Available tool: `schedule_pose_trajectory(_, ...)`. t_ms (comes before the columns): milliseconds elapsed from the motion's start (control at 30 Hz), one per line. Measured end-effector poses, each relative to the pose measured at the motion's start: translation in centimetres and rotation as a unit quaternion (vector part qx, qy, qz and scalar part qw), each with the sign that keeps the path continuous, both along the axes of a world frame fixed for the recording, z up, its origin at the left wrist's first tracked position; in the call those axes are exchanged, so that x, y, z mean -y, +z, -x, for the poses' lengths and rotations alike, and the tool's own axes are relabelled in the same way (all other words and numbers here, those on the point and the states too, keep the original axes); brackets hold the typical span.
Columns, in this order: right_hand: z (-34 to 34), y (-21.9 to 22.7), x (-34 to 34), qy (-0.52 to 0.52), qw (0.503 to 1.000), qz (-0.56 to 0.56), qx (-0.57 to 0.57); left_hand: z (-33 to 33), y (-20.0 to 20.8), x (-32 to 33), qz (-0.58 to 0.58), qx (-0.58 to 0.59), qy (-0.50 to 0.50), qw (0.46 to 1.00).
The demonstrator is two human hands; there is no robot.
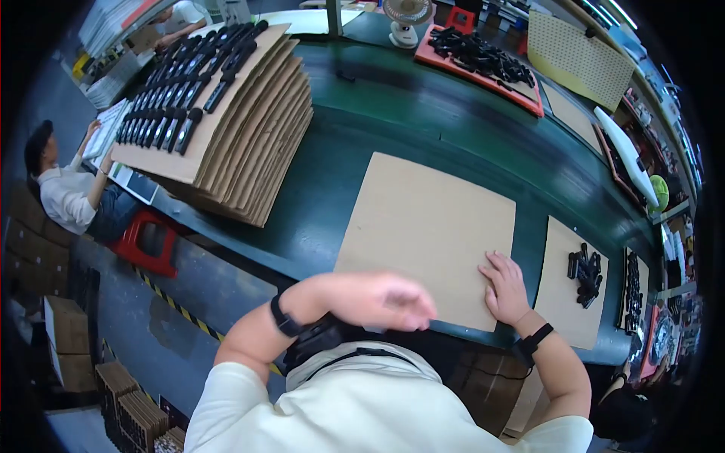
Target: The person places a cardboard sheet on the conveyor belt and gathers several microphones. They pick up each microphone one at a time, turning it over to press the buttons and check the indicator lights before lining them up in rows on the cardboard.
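A flat brown cardboard sheet [430, 234] lies on the green table in front of me, its top bare. My right hand [504, 287] rests on the sheet's right edge, fingers spread and holding nothing. Over the near edge of the sheet is my left hand [389, 300], smeared by motion. Its fingers look bent, but whether they hold anything cannot be made out. Each wrist wears a black band.
On the left rises a tall stack of cardboard sheets [253, 140], topped by rows of black microphone-like devices [170, 94]. Small black parts [585, 275] lie on cardboard at right. At the back are a red-rimmed tray [483, 68] and a fan [408, 15]. A person [68, 181] sits at left.
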State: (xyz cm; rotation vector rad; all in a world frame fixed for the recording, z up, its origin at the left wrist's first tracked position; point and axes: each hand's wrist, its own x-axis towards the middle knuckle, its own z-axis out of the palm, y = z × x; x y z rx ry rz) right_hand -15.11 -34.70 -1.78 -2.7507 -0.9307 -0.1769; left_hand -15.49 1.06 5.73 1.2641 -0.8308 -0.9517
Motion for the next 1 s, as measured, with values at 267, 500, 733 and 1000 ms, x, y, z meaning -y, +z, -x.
schedule_pose_trajectory(267, -0.8, 2.0, -0.4, -0.019, 0.999, -0.003, -0.041, -14.5, -5.4, 11.2, 0.004, -0.193, 0.073, 0.978)
schedule_pose_trajectory(500, -8.0, 9.5, -0.7, -0.063, 0.974, -0.052, -0.209, -17.5, -11.2, 11.1, 0.116, -0.42, 0.102, 0.894)
schedule_pose_trajectory(733, -24.4, 13.2, -13.3, -0.008, 0.946, -0.212, -0.246, -18.4, -11.2, 10.9, 0.157, -0.505, 0.126, 0.839)
schedule_pose_trajectory(1000, -40.8, 4.8, -30.1, 0.107, 0.982, -0.112, -0.111, -18.8, -13.0, 11.3, 0.174, -0.533, 0.104, 0.822)
